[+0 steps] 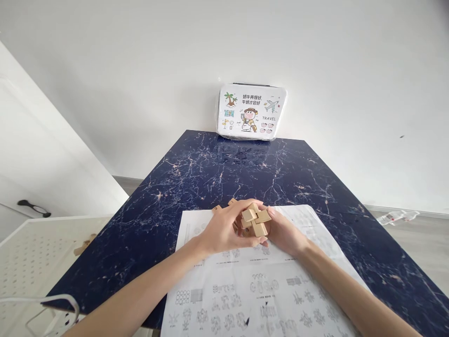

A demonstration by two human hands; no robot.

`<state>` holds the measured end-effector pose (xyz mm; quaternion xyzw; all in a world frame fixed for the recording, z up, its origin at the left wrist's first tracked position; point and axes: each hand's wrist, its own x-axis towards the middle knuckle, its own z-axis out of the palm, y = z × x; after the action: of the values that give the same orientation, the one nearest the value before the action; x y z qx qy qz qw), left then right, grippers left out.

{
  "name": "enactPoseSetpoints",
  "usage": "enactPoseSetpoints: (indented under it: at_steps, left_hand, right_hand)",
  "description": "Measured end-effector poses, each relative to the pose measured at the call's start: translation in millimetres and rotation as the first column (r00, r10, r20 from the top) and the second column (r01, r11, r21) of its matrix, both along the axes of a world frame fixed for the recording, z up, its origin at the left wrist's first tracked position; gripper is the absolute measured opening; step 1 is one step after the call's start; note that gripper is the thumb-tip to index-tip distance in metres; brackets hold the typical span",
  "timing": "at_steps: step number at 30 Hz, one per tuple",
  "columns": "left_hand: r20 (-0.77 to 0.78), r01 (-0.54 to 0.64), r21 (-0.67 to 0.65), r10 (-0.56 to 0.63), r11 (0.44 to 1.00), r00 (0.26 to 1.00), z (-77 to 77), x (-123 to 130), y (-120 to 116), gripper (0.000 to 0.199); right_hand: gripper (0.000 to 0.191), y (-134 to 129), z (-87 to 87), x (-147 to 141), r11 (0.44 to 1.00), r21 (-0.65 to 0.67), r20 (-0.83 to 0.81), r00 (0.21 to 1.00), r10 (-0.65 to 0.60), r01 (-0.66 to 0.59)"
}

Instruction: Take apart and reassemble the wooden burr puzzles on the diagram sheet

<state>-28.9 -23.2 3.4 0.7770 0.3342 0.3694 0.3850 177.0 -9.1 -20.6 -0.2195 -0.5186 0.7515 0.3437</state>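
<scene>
A small burr-like cluster of interlocking pale wooden blocks [255, 220] is held above a printed paper sheet [245, 285]. My left hand [224, 228] curves around its left side, with the thumb along the near edge and fingers over the far edge. My right hand [285, 233] closes on the cluster from the right. More wooden pieces [217, 208] show just beyond my left hand, partly hidden by it. Line drawings of puzzle shapes cover the sheet.
The sheet lies on a dark blue marbled table [224, 175]. A white case with cartoon prints [250, 112] leans on the wall at the far edge. To the left are a perforated white surface [38, 248] and a white cable [59, 296]. Clear plastic [398, 216] lies beyond the right edge.
</scene>
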Motion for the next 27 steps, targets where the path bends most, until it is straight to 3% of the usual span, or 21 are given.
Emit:
enactPoseSetpoints:
  at_steps: [7,15,20,27]
  left_hand:
    - [-0.024,-0.040,0.038,0.041,0.998,0.999,-4.7,1.5,0.9,0.062]
    - [0.035,-0.092,-0.005,0.092,0.996,0.995,-3.1,2.1,0.7,0.063]
    - [0.103,-0.066,-0.079,0.074,0.995,0.992,-2.4,2.2,0.1,0.058]
    - [0.055,-0.073,-0.044,0.076,0.996,0.996,-6.5,0.5,3.3,0.061]
  right_hand:
    - [0.058,0.4,-0.7,-1.6,0.998,0.019,0.027,0.998,-0.056,0.055]
    - [0.065,2.2,-1.5,-2.1,1.000,-0.002,0.054,0.999,-0.007,0.007]
    - [0.040,0.9,-3.2,-3.5,0.995,0.009,0.046,0.994,-0.102,0.101]
    - [0.038,1.3,-6.0,0.2,0.994,-0.009,0.040,0.993,-0.111,0.112]
